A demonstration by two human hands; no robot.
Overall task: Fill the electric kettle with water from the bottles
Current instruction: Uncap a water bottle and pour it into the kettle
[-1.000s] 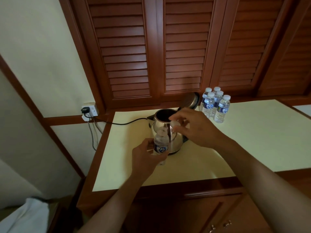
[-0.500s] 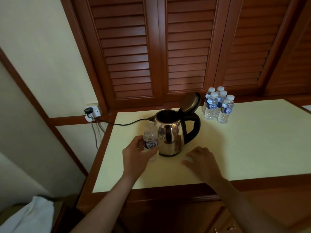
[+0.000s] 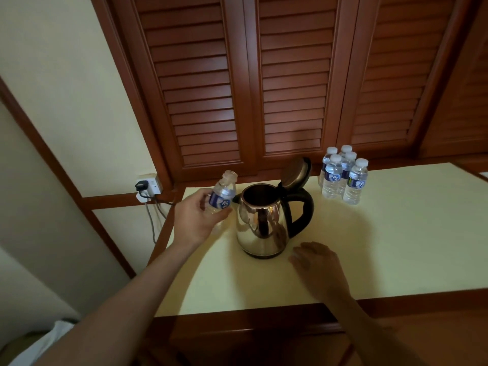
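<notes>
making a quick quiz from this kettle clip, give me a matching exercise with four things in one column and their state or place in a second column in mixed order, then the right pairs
Things
1. kettle lid
2. bottle in the left hand
3. right hand
4. group of bottles

States or places
A. caps on, standing at the back of the counter, right of the kettle
B. flipped up and open
C. cap off, held beside the kettle's spout side
D. palm down on the counter, in front of the kettle's handle side

Pairs: 1-B, 2-C, 3-D, 4-A
</notes>
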